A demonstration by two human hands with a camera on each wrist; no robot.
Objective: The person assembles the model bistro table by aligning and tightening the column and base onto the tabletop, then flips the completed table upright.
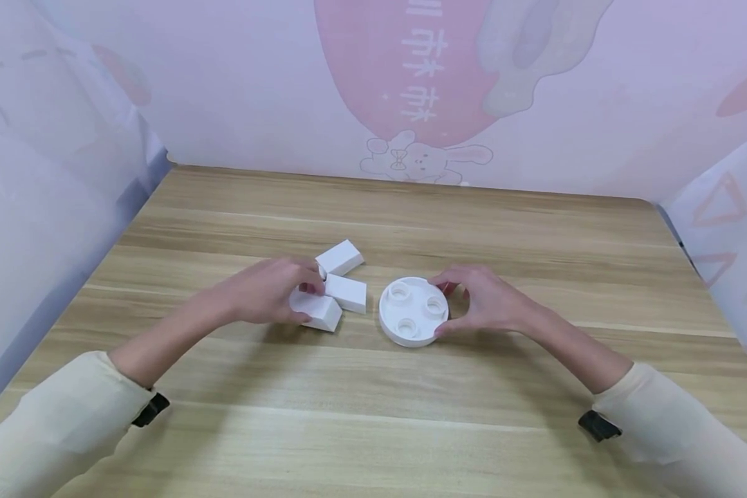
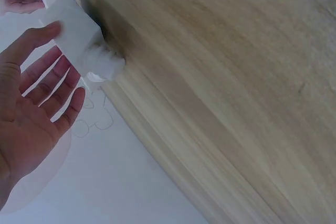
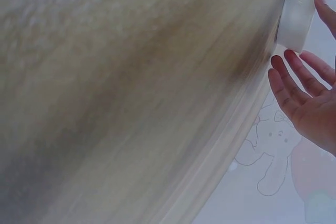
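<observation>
Near the middle of the table lies a round white disc with three raised, ring-shaped sockets facing up. My right hand holds its right rim between thumb and fingers. To the left, my left hand grips a white block with slanted sides. In the left wrist view, this block has a threaded stub at one end. Two more white blocks lie just beyond it: one at the back and one between that and the held piece.
The wood-grain table ends at a pale printed curtain behind, with more cloth at both sides. Light sleeves with black bands cover both forearms.
</observation>
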